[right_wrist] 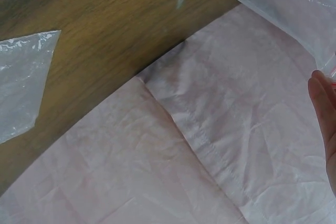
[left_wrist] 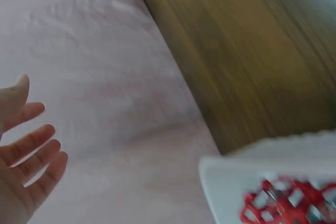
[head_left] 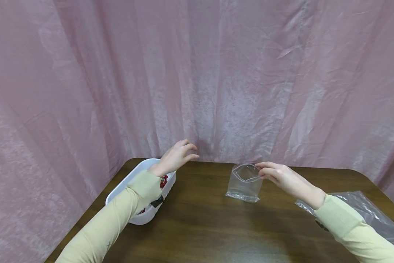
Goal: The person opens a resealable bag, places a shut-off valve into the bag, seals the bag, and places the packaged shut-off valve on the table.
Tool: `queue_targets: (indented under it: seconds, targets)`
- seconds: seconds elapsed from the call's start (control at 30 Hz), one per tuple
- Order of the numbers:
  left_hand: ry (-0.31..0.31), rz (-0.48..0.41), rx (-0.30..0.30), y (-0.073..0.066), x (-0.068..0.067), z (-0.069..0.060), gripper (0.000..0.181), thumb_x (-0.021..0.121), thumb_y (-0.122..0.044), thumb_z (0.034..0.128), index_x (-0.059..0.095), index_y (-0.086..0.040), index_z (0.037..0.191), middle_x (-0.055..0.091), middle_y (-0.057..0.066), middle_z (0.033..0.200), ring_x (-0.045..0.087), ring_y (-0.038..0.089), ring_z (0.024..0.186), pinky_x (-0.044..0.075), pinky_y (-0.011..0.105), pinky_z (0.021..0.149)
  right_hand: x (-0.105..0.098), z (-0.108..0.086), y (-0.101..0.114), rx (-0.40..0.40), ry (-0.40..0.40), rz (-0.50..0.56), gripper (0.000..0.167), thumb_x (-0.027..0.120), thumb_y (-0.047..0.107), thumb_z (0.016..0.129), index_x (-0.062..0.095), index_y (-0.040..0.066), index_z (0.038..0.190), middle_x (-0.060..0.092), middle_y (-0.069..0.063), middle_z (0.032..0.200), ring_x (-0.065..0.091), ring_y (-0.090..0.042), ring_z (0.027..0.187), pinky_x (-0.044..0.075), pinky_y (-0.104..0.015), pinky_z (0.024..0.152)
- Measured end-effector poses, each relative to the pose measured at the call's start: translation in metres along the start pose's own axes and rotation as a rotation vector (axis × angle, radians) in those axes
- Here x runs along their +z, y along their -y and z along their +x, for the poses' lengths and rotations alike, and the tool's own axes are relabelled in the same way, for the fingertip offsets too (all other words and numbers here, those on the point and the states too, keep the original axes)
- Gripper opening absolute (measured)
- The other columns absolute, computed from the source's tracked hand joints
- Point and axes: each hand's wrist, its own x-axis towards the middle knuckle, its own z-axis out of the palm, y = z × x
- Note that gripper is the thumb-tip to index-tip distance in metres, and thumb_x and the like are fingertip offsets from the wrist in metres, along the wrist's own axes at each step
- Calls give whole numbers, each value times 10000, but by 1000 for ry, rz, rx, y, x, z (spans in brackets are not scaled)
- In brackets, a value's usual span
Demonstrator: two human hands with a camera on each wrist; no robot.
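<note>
The right hand (head_left: 282,179) pinches the rim of a small clear zip bag (head_left: 244,186), whose mouth gapes while its bottom is at the tabletop. In the right wrist view, the fingers (right_wrist: 323,108) are at the edge of the bag (right_wrist: 278,3). The left hand (head_left: 176,157) hovers over the far end of a white tub (head_left: 144,218), holding nothing, its fingers loosely bent. In the left wrist view, that hand (left_wrist: 26,156) has its fingers spread beside the tub (left_wrist: 210,182). Red pieces (left_wrist: 289,203) lie in the tub, partly hidden by the sleeve in the head view.
A larger clear plastic bag (head_left: 364,208) lies flat at the right of the brown wooden table (head_left: 210,226), partly under the right forearm. A small dark object (head_left: 321,225) shows beside the right sleeve. Pink curtain (head_left: 216,80) hangs behind the table.
</note>
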Motion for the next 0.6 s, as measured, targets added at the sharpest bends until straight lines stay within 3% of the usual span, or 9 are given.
queue_targets:
  seconds: [0.13,0.33,0.43,0.53,0.6]
  targets:
    - [9,38,-115,21,-3,-11,248,621,-296,864,630,-98,1013,532,54,959,519,194,842,440,347,668,0,-1,1,12,3,-3,294,738,-73,630,621,94,842,602,-114,1037,602,-226,876,399,-146,768]
    - [90,78,-296,48,2,-25,353,638,-287,849,578,0,1045,524,144,988,535,298,871,432,427,720,-1,-1,2,4,-6,-14,278,733,-63,643,622,95,843,602,-119,1045,600,-240,885,403,-155,769]
    - [142,107,-354,61,9,-31,388,646,-257,834,562,49,1057,530,181,1006,526,344,918,419,447,765,0,0,2,-5,-6,-15,74,667,135,802,624,94,847,601,-118,1049,598,-239,893,406,-164,771]
    - [171,96,-397,69,15,-35,354,644,-225,819,574,63,1012,551,187,978,528,346,912,420,444,763,1,0,3,-8,-9,-15,285,473,328,911,626,96,847,602,-112,1047,598,-230,891,407,-164,768]
    - [184,83,-403,73,18,-36,304,631,-199,809,586,61,961,576,179,931,543,332,867,426,436,736,1,-1,3,-10,-11,-12,266,488,316,908,626,97,846,602,-112,1046,600,-227,884,408,-162,765]
